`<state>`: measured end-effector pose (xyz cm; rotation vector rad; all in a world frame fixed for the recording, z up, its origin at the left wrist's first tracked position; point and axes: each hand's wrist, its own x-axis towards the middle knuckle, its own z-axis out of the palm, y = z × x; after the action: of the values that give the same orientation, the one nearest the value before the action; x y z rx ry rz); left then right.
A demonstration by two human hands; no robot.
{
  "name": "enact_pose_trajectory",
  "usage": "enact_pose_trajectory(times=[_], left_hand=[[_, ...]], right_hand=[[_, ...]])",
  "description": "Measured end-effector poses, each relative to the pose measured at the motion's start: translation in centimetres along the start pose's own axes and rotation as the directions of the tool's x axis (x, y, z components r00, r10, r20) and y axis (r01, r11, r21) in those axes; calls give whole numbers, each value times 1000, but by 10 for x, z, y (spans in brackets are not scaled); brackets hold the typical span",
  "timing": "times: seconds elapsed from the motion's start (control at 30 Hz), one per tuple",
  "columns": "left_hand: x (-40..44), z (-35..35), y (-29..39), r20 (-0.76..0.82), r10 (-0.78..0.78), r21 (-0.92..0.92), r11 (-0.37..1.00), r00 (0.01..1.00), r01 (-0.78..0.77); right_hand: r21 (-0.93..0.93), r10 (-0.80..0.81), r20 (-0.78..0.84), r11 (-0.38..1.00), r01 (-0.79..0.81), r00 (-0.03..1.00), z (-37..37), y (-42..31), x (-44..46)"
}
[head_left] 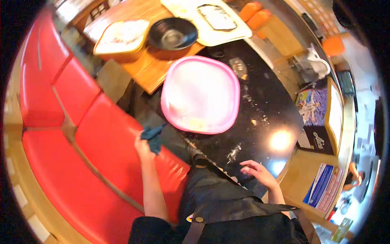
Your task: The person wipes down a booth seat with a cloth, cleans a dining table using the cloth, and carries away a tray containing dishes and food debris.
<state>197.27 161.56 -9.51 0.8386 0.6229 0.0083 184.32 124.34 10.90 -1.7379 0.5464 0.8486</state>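
Observation:
My left hand (142, 147) grips a dark teal cloth (152, 138) above the red bench seat. My right hand (258, 171) hovers by the near edge of the black table (264, 110), holding nothing, with its fingers apart. Pale crumbs (233, 153) are scattered on the tabletop close to it. Beyond both hands sits a pink-rimmed tray (203, 97) with a whitish inside, its contents washed out by glare. A small clear packet (238, 68) lies beside the tray's far right side.
A red padded bench (101, 134) runs along the left. On the wooden table (152, 69) are a black bowl (172, 34), a yellow-rimmed tray (121, 37) and a cream tray (239, 32). To the right, a printed box (313, 110) and leaflets (323, 187) rest on a wooden ledge.

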Motion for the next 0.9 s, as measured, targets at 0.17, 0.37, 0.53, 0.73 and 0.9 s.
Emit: enact_pose_trajectory(times=[0.17, 0.37, 0.53, 0.73, 0.9], left_hand=[[-51, 119, 122, 323, 210, 3, 975, 923, -223], [-15, 197, 128, 627, 455, 520, 360, 632, -775], [-3, 185, 69, 648, 498, 692, -67, 577, -719], [-16, 181, 61, 417, 359, 790, 310, 835, -528], [-51, 243, 35, 492, 166, 761, 395, 855, -515]], right_hand=[[202, -248, 71, 952, 230, 966, -23, 1, 30], [307, -220, -287, 901, 307, 932, -22, -66, 154], [25, -381, -459, 897, 440, 803, -26, -92, 209], [235, -403, -361, 833, 500, 841, -42, -75, 201], [525, -386, -370, 663, 533, 845, -91, -58, 117]])
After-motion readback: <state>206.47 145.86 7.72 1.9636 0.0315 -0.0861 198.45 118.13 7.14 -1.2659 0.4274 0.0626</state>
